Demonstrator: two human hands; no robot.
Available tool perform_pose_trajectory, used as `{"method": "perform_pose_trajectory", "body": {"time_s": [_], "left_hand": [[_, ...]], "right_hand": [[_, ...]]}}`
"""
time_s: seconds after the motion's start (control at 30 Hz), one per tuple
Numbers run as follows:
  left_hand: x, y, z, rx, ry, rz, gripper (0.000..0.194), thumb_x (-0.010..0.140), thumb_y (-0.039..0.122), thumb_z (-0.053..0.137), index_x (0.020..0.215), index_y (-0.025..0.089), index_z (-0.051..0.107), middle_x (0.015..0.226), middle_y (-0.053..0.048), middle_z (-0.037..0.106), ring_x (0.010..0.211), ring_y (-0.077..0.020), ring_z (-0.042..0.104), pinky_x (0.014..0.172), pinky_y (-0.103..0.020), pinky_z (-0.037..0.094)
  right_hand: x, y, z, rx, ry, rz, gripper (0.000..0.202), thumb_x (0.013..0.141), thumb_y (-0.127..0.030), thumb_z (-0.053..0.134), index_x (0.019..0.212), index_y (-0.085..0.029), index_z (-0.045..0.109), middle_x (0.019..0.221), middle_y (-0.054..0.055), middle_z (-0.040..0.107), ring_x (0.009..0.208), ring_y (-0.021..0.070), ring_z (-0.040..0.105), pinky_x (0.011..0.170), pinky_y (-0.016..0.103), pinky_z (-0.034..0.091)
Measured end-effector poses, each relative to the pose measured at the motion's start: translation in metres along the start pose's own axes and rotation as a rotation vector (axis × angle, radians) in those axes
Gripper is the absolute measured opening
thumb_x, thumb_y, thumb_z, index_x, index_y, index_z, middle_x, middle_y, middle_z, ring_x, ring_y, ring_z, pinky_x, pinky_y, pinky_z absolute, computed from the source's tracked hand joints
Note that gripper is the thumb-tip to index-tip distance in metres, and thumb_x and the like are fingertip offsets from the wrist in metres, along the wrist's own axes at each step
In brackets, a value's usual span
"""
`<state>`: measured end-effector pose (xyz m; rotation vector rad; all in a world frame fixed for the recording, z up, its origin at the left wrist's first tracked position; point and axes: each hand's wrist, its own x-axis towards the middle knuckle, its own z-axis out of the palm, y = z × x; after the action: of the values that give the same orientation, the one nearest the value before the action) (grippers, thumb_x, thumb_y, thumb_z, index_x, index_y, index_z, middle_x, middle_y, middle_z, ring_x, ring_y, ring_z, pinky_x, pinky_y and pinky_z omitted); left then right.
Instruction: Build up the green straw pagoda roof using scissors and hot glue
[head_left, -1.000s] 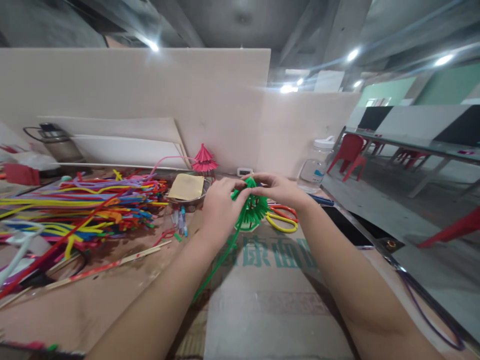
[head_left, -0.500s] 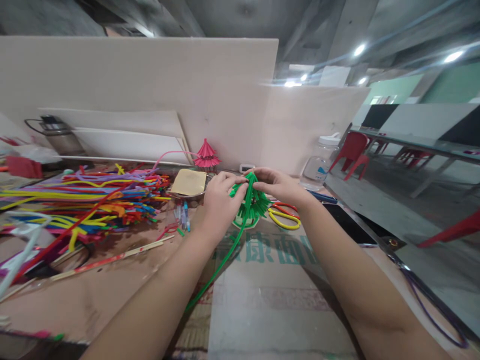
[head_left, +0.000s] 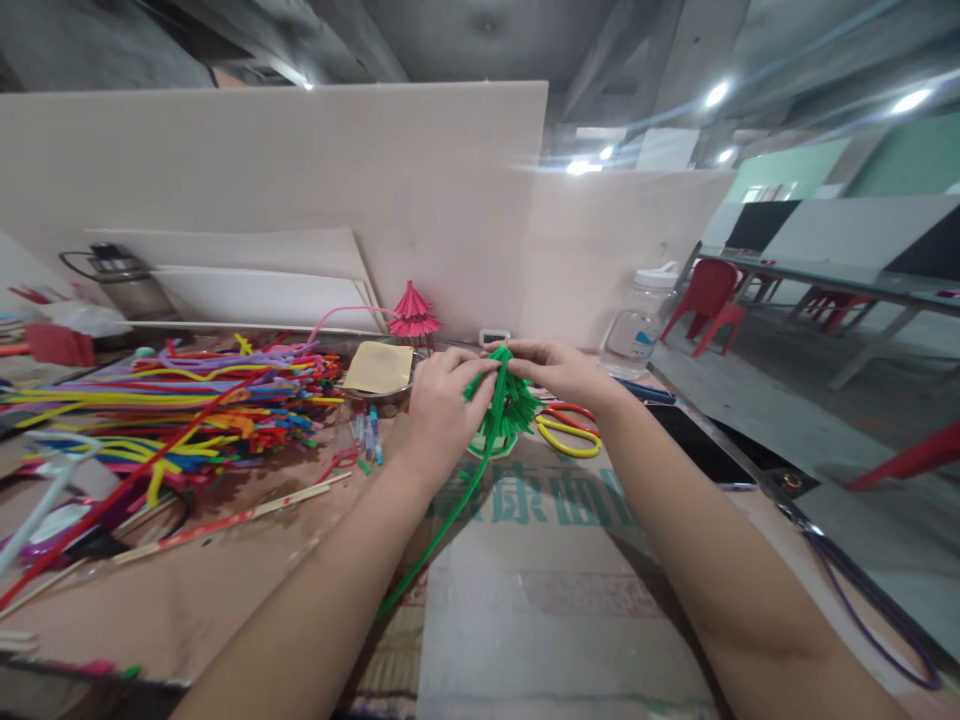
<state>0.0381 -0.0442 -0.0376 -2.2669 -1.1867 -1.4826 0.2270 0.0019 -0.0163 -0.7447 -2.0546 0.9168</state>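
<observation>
Head view: hands [head_left: 448, 398] still pinching green fringed piece [head_left: 516, 408], barely moved.

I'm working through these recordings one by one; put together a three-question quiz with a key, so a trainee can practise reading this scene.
1. True or false: the left hand and the right hand both touch the green, fringed, cone-shaped craft piece.
2. What colour is the tiered, cone-roofed model beyond the left hand?
A) blue
B) pinkish red
C) white
3. Which lies nearer the right hand: the yellow and orange-red looped handles or the heap of long, thin, multicoloured strips?

Key:
1. True.
2. B.
3. The yellow and orange-red looped handles.
</observation>
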Motion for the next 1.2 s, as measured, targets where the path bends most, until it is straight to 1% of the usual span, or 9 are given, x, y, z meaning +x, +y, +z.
{"method": "perform_pose_trajectory", "body": {"time_s": [0.1, 0.17, 0.3, 0.43, 0.5, 0.6, 0.7, 1.0, 1.2], "left_hand": [[0.002, -0.005, 0.003, -0.185, 0.008, -0.190, 0.015, 0.088, 0.021, 0.062, 0.102, 0.018, 0.067, 0.099, -0.007, 0.070, 0.097, -0.0207, 0.064, 0.086, -0.035, 0.049], [0.003, -0.011, 0.007, -0.288, -0.057, -0.275, 0.022, 0.088, 0.023, 0.062, 0.109, 0.018, 0.065, 0.107, -0.008, 0.070, 0.101, -0.0213, 0.065, 0.088, -0.035, 0.051], [0.002, -0.025, 0.012, -0.382, -0.202, -0.296, 0.035, 0.086, 0.025, 0.063, 0.120, 0.019, 0.064, 0.117, -0.009, 0.070, 0.106, -0.0225, 0.064, 0.090, -0.037, 0.052], [0.002, -0.029, 0.011, -0.342, -0.207, -0.338, 0.046, 0.081, 0.030, 0.068, 0.125, 0.017, 0.062, 0.113, -0.010, 0.068, 0.099, -0.0219, 0.065, 0.088, -0.036, 0.052], [0.003, -0.027, 0.009, -0.300, -0.207, -0.364, 0.050, 0.079, 0.031, 0.070, 0.126, 0.016, 0.062, 0.110, -0.010, 0.066, 0.097, -0.0220, 0.064, 0.088, -0.037, 0.051], [0.004, -0.022, 0.007, -0.249, -0.209, -0.359, 0.050, 0.079, 0.031, 0.070, 0.126, 0.015, 0.062, 0.106, -0.010, 0.064, 0.096, -0.0219, 0.062, 0.088, -0.036, 0.050], [0.003, -0.020, 0.005, -0.228, -0.216, -0.337, 0.046, 0.080, 0.031, 0.069, 0.123, 0.016, 0.063, 0.105, -0.009, 0.064, 0.096, -0.0216, 0.061, 0.088, -0.036, 0.049], [0.004, -0.015, 0.004, -0.189, -0.223, -0.308, 0.038, 0.080, 0.029, 0.069, 0.116, 0.016, 0.064, 0.102, -0.008, 0.065, 0.095, -0.0223, 0.060, 0.085, -0.035, 0.048], [0.003, -0.020, 0.007, -0.193, -0.214, -0.287, 0.037, 0.081, 0.031, 0.068, 0.115, 0.018, 0.064, 0.103, -0.008, 0.065, 0.096, -0.0220, 0.061, 0.084, -0.035, 0.049]], "right_hand": [[-0.001, -0.002, 0.001, 0.052, 0.009, -0.019, 0.029, 0.088, -0.029, 0.057, 0.114, -0.021, 0.069, 0.117, 0.005, 0.072, 0.114, 0.0206, 0.063, 0.102, 0.039, 0.047], [0.001, -0.001, 0.004, 0.107, 0.057, -0.030, 0.025, 0.087, -0.029, 0.059, 0.110, -0.020, 0.064, 0.116, 0.006, 0.071, 0.109, 0.0192, 0.064, 0.098, 0.037, 0.049], [0.005, 0.006, 0.008, 0.117, 0.195, 0.016, 0.020, 0.083, -0.028, 0.063, 0.100, -0.020, 0.058, 0.109, 0.007, 0.072, 0.099, 0.0173, 0.066, 0.092, 0.035, 0.051], [0.008, 0.005, 0.010, -0.089, 0.349, 0.127, 0.016, 0.082, -0.029, 0.063, 0.093, -0.017, 0.065, 0.094, 0.006, 0.072, 0.086, 0.0178, 0.066, 0.083, 0.034, 0.051], [0.008, 0.000, 0.010, -0.123, 0.340, 0.138, 0.015, 0.085, -0.027, 0.058, 0.091, -0.017, 0.068, 0.091, 0.006, 0.072, 0.085, 0.0180, 0.065, 0.082, 0.034, 0.051], [0.006, -0.010, 0.010, -0.123, 0.268, 0.137, 0.021, 0.089, -0.027, 0.053, 0.094, -0.017, 0.070, 0.091, 0.006, 0.073, 0.085, 0.0180, 0.066, 0.082, 0.033, 0.051], [0.003, -0.017, 0.012, -0.142, 0.243, 0.132, 0.022, 0.087, -0.031, 0.059, 0.098, -0.016, 0.070, 0.095, 0.007, 0.074, 0.087, 0.0185, 0.067, 0.082, 0.033, 0.051], [0.002, -0.022, 0.023, -0.344, 0.340, 0.086, 0.014, 0.083, -0.023, 0.059, 0.093, -0.018, 0.066, 0.090, 0.006, 0.073, 0.081, 0.0175, 0.066, 0.074, 0.031, 0.050], [0.004, -0.021, 0.026, -0.358, 0.370, 0.082, 0.011, 0.081, -0.019, 0.057, 0.089, -0.019, 0.065, 0.085, 0.004, 0.072, 0.078, 0.0163, 0.065, 0.072, 0.029, 0.049]]}}
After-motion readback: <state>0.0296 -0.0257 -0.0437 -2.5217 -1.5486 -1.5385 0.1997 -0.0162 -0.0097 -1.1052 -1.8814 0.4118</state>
